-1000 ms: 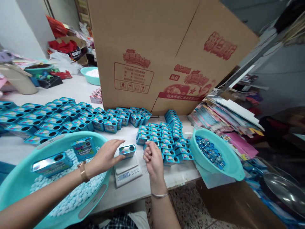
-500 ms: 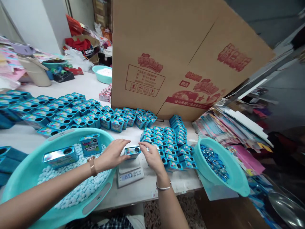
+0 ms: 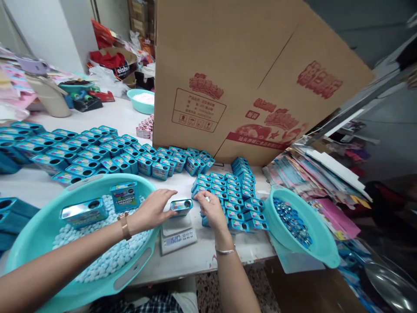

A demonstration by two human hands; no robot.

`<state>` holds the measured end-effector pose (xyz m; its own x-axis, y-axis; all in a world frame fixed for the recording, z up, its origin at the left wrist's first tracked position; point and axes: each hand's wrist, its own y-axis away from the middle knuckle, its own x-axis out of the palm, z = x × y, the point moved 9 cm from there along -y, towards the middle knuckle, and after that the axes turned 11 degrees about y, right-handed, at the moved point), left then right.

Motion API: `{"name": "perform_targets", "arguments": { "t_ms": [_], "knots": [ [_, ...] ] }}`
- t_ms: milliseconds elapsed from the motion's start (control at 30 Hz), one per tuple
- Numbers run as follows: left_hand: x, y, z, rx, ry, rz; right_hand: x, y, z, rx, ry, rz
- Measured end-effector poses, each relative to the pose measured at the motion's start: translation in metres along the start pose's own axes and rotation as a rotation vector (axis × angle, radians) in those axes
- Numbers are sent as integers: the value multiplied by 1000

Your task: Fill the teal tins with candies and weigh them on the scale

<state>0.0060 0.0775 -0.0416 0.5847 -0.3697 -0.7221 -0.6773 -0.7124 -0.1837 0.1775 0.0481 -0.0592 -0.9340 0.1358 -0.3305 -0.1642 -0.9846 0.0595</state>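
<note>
The white table (image 3: 244, 250) is carrying closely packed blue candy tins (image 3: 159, 171), a digital scale (image 3: 179, 241) and a large turquoise basin (image 3: 32, 252) — while a printed cardboard carton (image 3: 241, 74) is standing behind and loosely stacked printed sheets (image 3: 289, 176) are lying beside it.

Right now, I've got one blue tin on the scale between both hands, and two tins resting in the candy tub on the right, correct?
Not quite: the head view shows the candy tub, with its two tins, on the left, not right. The blue tin does sit on the scale between left hand and right hand.
</note>
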Motion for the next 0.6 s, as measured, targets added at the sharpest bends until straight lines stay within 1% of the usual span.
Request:
{"name": "perform_targets", "arguments": {
  "t_ms": [67,133,233,333,433,533,600],
  "knots": [
    [0,0,0,-3,0,4,10,-1,-5,35,-83,65],
    [0,1,1,-9,-1,9,16,-1,-6,43,-84,98],
    [1,2,1,-6,3,10,20,0,-1,3,22,108],
    [3,2,1,9,1,3,22,1,11,-102,147,95],
    [6,2,1,12,-18,8,29,3,18,-179,235,124],
    [7,1,1,8,-32,14,34,3,17,-183,289,148],
    [8,0,-1,7,-44,19,30,2,19,-181,280,127]
  ]
}}
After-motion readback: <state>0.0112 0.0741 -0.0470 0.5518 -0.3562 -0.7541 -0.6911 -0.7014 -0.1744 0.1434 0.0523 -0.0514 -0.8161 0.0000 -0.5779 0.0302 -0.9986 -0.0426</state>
